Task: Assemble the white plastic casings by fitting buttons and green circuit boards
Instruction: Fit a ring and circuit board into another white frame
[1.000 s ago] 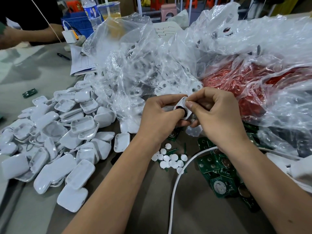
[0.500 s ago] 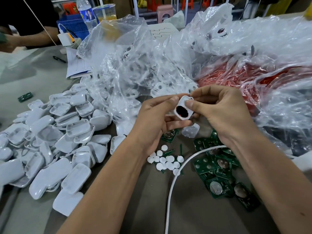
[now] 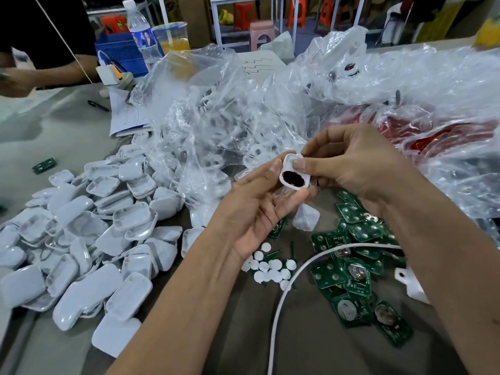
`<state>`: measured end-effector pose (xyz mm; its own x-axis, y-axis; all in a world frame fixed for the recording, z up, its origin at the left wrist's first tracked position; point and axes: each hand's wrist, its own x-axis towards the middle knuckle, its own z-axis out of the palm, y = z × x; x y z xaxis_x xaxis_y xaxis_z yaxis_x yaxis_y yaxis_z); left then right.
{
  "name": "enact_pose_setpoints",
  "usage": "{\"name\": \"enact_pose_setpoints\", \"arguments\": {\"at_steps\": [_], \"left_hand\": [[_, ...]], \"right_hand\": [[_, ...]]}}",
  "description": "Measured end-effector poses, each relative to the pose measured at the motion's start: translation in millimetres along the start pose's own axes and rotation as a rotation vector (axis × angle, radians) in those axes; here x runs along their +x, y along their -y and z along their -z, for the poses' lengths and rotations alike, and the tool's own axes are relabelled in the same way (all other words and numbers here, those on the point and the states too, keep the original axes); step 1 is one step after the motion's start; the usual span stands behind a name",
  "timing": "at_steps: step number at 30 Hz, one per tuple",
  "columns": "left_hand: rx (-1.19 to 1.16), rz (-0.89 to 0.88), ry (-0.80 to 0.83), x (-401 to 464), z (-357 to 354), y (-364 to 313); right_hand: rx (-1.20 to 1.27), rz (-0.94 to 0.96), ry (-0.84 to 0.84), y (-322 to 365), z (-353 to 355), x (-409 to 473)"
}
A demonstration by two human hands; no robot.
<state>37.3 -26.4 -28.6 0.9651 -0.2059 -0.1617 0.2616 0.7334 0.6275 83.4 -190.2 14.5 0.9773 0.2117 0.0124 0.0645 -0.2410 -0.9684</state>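
Observation:
A white plastic casing [image 3: 289, 161] with a dark red button [image 3: 293, 178] showing in its hollow side is held above the table between both hands. My left hand [image 3: 251, 209] supports it from below and the left, thumb along its edge. My right hand [image 3: 351, 163] pinches its upper right end, the thumb pressing inside the shell. Below lie several green circuit boards [image 3: 357, 266] and small white round buttons [image 3: 270, 269].
A heap of white casing halves [image 3: 89, 239] covers the table's left. Clear plastic bags [image 3: 216, 117] of parts and a bag of red pieces [image 3: 433, 136] lie behind the hands. A white cable [image 3: 284, 307] crosses the front. Another person's arm [image 3: 40, 74] is far left.
Both hands have lifted the casing slightly and turned its hollow side with the red button toward me. My left hand has opened under it, and my right thumb now presses inside.

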Motion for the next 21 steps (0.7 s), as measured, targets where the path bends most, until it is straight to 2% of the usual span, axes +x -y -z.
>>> {"name": "enact_pose_setpoints", "arguments": {"at_steps": [8,11,14,16,21], "left_hand": [[-0.171,0.016,-0.007,4,-1,1],[-0.233,0.012,-0.029,6,-1,-1],[-0.276,-0.009,-0.027,7,-1,-3],[-0.275,-0.024,-0.013,8,0,-3],[-0.221,-0.049,-0.015,9,6,-2]], "right_hand": [[-0.033,0.089,-0.104,8,-10,7],[0.038,0.132,-0.134,4,-11,6],[-0.191,0.346,-0.173,2,-6,-1],[-0.385,0.472,-0.128,1,-8,-8],[-0.602,0.539,-0.057,0,-15,-9]]}}
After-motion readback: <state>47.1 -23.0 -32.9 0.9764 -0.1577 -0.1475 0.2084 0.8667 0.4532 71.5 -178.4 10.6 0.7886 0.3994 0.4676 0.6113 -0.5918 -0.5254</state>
